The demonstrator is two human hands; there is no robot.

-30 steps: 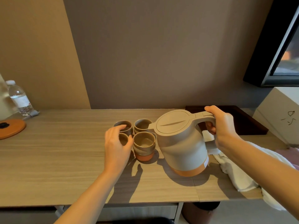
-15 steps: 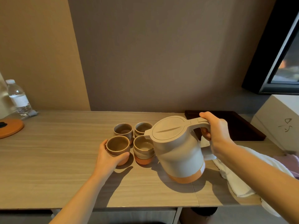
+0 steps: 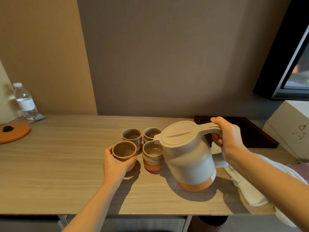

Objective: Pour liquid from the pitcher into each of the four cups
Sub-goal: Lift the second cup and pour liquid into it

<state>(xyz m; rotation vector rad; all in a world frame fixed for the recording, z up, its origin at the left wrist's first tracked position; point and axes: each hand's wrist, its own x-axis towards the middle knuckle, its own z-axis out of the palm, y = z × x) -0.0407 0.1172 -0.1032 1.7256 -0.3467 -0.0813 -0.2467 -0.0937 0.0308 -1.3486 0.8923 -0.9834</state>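
Observation:
A beige pitcher (image 3: pixel 189 158) with an orange base and a closed lid is tilted slightly left, its spout over the front right cup (image 3: pixel 153 155). My right hand (image 3: pixel 227 139) grips its handle. Several small brown cups with orange bottoms stand in a square on the wooden table (image 3: pixel 66 164). My left hand (image 3: pixel 117 162) is wrapped around the front left cup (image 3: pixel 124 151). The back left cup (image 3: pixel 132 136) and the back right cup (image 3: pixel 150 133) stand free behind. No stream of liquid is visible.
A water bottle (image 3: pixel 25 101) and an orange round lid (image 3: pixel 14 132) sit at the far left. A dark tray (image 3: pixel 254 131) lies behind the pitcher. A white cloth (image 3: pixel 247 186) lies at the right edge, beside a white box (image 3: pixel 291 128).
My left hand came off the tops of the cups and took the front left cup by its side. The pitcher moved left and tilted, bringing its spout over the front right cup.

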